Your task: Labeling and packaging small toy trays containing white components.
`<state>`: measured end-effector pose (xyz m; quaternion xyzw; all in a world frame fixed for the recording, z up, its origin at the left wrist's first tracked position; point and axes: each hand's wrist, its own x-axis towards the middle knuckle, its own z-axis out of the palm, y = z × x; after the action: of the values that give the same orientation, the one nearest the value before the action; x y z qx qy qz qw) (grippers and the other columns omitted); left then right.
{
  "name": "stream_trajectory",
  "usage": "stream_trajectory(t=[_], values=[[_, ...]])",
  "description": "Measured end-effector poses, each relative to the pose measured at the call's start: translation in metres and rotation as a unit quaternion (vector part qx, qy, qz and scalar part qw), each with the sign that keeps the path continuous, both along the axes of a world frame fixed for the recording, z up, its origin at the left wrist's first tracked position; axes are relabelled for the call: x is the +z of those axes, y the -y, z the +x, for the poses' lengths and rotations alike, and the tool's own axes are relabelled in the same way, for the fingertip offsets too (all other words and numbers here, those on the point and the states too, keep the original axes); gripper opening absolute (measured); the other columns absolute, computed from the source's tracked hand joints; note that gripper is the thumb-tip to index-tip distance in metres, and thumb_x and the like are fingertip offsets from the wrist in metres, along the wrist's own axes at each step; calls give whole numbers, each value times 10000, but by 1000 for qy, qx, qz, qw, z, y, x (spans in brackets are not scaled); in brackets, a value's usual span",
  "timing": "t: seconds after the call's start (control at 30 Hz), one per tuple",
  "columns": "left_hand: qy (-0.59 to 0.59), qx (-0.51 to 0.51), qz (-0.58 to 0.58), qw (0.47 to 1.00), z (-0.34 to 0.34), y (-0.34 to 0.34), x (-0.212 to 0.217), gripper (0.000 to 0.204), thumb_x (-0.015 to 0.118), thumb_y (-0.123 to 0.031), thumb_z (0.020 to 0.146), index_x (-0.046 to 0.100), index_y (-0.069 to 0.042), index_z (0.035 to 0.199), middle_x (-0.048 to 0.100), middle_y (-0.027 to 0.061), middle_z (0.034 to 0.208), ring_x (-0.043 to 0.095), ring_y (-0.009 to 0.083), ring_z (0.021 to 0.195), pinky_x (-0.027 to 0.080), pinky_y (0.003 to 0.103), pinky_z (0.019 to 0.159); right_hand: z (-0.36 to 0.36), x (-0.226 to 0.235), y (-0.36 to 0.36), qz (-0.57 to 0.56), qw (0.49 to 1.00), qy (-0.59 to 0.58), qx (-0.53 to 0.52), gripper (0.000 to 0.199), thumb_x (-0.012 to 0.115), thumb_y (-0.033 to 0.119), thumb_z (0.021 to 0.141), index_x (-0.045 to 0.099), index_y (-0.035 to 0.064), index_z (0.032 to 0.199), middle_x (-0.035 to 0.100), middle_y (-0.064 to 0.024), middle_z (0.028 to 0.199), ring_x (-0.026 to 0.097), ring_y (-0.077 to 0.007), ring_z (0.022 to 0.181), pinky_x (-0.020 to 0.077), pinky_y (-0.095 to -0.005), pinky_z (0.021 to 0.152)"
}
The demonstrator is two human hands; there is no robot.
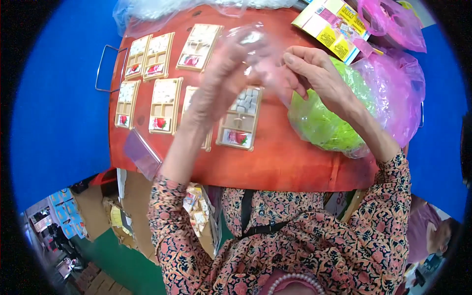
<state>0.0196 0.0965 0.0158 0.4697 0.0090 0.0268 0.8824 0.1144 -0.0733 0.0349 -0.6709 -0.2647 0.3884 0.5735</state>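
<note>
At far left and right of the frame, a blue surface (54, 93); at centre, a red table (275, 167) with a metal loop (100, 68) by its left edge. At upper right, a yellow-and-white carton (322, 24) beside a pink plastic bag (400, 29). At lower left, brown cardboard (137, 211), green flooring (118, 258) and blue packs (64, 211); at lower right, a person (420, 231) in mauve.

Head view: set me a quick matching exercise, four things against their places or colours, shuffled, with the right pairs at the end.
Things
1. handled clear plastic
2. divided trays
3. green-filled bag
4. tabletop

Places and colours
A. beside the pink bag
B. red
C. between the left hand and right hand
D. beige

Pairs: 1-C, 2-D, 3-A, 4-B
</note>
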Motion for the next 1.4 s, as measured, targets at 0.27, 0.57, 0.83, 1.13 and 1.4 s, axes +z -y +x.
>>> stream_trajectory(t=[0.27, 0.57, 0.83, 1.13, 1.4], values=[[5, 141, -198, 970, -23, 23, -10, 728, 651, -516, 737, 361, -32, 1197, 484, 166, 1105, 474, 246, 1070, 421, 407, 905, -32, 29, -20, -12, 923, 386, 1, 186, 537, 152, 879, 583, -28, 895, 616, -40, 761, 528, -124, 650, 416, -284, 561], [-38, 144, -176, 973, -42, 32, -5, 887, 586, -616, 715, 222, -37, 1279, 434, 137, 1074, 494, 250, 1004, 456, 373, 851, -48, 23, -38, -26, 979, 98, 174, 194, 706, 142, 746, 583, -2, 785, 564, -8, 639, 530, -60, 546, 408, -190, 462], [-23, 139, -148, 979, -53, 27, -7, 1069, 443, -788, 642, 165, -11, 1321, 393, 151, 1132, 465, 251, 1049, 450, 373, 877, -51, 16, -48, -61, 971, -45, 227, 181, 679, 196, 777, 615, 27, 764, 591, 0, 646, 556, -53, 582, 424, -184, 492], [-37, 147, -148, 977, -55, 18, -12, 1135, 341, -856, 615, 168, 14, 1323, 406, 144, 1118, 465, 249, 1049, 452, 366, 871, -52, 8, -55, -65, 965, -100, 233, 164, 650, 195, 803, 642, 33, 780, 586, 11, 626, 549, -44, 558, 425, -180, 498], [-26, 171, -163, 971, -65, 17, -5, 857, 545, -595, 779, 220, -10, 1314, 401, 153, 1161, 457, 252, 1080, 396, 400, 930, -62, 25, -57, -54, 970, 72, 225, 221, 573, 201, 812, 550, 9, 706, 466, 37, 595, 427, -34, 585, 338, -218, 518]])
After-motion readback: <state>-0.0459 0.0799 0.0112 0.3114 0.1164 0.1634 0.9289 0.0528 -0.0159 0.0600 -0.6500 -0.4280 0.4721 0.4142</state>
